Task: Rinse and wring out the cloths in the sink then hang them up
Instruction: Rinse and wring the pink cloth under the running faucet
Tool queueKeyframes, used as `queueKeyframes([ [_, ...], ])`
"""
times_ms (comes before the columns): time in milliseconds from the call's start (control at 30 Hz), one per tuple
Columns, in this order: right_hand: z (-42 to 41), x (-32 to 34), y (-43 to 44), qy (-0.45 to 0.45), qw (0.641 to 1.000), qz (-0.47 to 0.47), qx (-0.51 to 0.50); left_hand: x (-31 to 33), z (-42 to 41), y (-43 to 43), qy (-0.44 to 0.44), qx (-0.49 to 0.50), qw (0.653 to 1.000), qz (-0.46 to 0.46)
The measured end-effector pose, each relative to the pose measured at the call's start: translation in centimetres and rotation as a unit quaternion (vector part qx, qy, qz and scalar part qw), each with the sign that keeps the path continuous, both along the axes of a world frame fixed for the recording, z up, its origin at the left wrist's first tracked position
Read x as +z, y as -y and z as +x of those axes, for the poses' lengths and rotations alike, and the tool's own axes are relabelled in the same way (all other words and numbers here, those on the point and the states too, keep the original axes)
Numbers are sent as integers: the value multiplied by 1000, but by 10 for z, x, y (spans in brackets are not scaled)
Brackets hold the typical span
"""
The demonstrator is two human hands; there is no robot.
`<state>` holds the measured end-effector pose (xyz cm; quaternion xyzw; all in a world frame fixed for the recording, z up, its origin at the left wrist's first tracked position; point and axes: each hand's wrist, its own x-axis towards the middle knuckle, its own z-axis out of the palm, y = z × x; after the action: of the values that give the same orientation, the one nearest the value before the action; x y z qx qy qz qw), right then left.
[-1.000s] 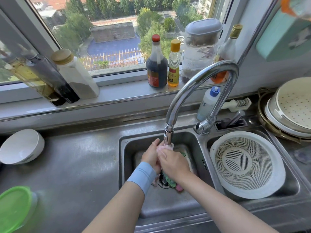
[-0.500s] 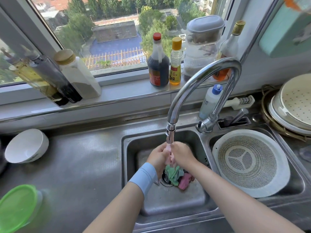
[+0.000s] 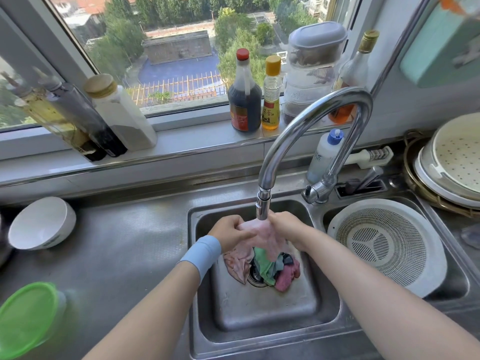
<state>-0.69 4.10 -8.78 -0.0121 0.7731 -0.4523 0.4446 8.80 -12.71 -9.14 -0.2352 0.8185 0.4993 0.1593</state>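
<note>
A pale pink cloth [image 3: 265, 233] is stretched under the faucet spout [image 3: 262, 203] above the left sink basin [image 3: 259, 315]. My left hand [image 3: 230, 232] grips its left end and my right hand [image 3: 288, 227] grips its right end. The cloth's lower part hangs to the basin floor. Below it lie a green cloth [image 3: 266, 266], a darker pink cloth [image 3: 287, 278] and a small dark one [image 3: 287, 258], bunched over the drain [image 3: 255, 276]. A light blue wristband sits on my left wrist.
A white colander [image 3: 387, 245] fills the right basin. A white bowl [image 3: 41, 223] and a green-lidded container [image 3: 24, 320] stand on the steel counter at left. Bottles and jars line the windowsill. A dish soap bottle [image 3: 322, 154] stands behind the faucet; stacked strainers [image 3: 452, 162] sit far right.
My hands have risen from near the drain and pulled apart, spreading the pale pink cloth under the spout. The other cloths stay heaped over the drain.
</note>
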Motion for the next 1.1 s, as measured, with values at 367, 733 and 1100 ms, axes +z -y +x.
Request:
queueKeyframes([
  [367,-21,2,-16,106,994,-18,3,10,0,31,54,14,998,32],
  [733,23,-7,5,-135,985,-96,48,7,7,-11,98,184,964,165],
  [1100,8,-4,-34,-187,982,7,24,6,-8,-11,83,77,975,189],
])
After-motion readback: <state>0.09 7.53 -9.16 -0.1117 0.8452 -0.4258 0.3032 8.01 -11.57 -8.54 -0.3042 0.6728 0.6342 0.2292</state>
